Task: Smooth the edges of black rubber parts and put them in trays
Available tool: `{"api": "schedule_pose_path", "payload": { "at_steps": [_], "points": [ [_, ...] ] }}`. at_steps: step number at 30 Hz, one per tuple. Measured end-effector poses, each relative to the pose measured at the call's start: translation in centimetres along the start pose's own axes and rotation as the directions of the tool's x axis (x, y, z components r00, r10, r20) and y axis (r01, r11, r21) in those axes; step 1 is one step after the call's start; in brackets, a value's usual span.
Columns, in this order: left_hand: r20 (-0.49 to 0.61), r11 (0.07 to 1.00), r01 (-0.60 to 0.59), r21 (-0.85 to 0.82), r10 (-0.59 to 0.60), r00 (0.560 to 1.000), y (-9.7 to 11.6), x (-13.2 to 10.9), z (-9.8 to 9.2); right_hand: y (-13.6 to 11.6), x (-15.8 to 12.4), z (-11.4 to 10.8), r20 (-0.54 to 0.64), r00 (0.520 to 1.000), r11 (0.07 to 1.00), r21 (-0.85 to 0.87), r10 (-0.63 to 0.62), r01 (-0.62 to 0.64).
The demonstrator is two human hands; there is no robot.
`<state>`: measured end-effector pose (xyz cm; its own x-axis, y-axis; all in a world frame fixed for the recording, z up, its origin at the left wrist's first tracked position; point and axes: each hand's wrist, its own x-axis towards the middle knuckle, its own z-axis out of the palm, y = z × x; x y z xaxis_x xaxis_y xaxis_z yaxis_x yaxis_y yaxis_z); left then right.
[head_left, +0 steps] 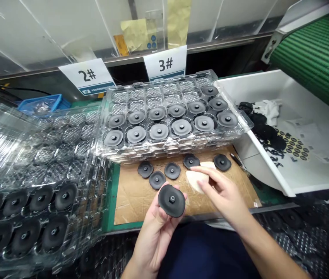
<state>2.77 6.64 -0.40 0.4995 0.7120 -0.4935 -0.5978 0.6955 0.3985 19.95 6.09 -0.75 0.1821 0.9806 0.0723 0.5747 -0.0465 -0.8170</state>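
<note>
My left hand (154, 237) holds a round black rubber disc (172, 200) face up, with a metal nut at its centre. My right hand (225, 190) pinches a pale cream cloth (196, 180) just beside that disc. Several loose black discs (172, 170) lie on a brown cardboard sheet (129, 197) beneath my hands. Directly behind them stands a clear plastic tray (170, 116), its front cells holding black discs with centre nuts and its back cells bare.
Stacked clear trays of discs (31, 186) fill the left side. A white bin (286, 155) holding papers and dark items stands at right, with a pen (236, 159) near its edge. Labels 2# (86, 76) and 3# (165, 62) stand behind the tray.
</note>
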Motion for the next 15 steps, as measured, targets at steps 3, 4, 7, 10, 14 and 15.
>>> {"api": "schedule_pose_path", "payload": {
  "at_steps": [3,4,7,10,14,15],
  "points": [
    [-0.044,0.997,0.013,0.082,-0.009,0.999,-0.5,0.1,0.5,-5.1,-0.5,-1.3,0.117,0.972,0.970,0.164,-0.202,0.182],
    [-0.067,0.994,0.025,0.105,-0.018,0.998,-0.6,0.1,0.7,-6.1,-0.5,-1.6,0.200,0.950,0.960,0.196,-0.240,0.202],
    [-0.114,0.989,0.016,0.146,0.000,0.994,-0.5,-0.1,1.0,-7.3,-0.1,-2.0,0.422,0.868,0.960,0.212,-0.260,0.185],
    [-0.085,0.985,0.019,0.171,-0.004,0.996,-0.2,-0.1,1.6,-7.0,0.2,-1.5,0.234,0.929,0.953,0.164,-0.287,0.254],
    [-0.122,0.985,0.020,0.171,0.001,0.993,0.4,-0.2,2.2,-6.8,-0.6,-1.4,0.115,0.929,0.921,0.222,-0.351,0.320],
    [-0.133,0.985,0.014,0.170,0.009,0.991,0.6,-0.2,2.2,-6.8,-0.7,-1.6,0.199,0.917,0.921,0.257,-0.347,0.293]
  ]
}}
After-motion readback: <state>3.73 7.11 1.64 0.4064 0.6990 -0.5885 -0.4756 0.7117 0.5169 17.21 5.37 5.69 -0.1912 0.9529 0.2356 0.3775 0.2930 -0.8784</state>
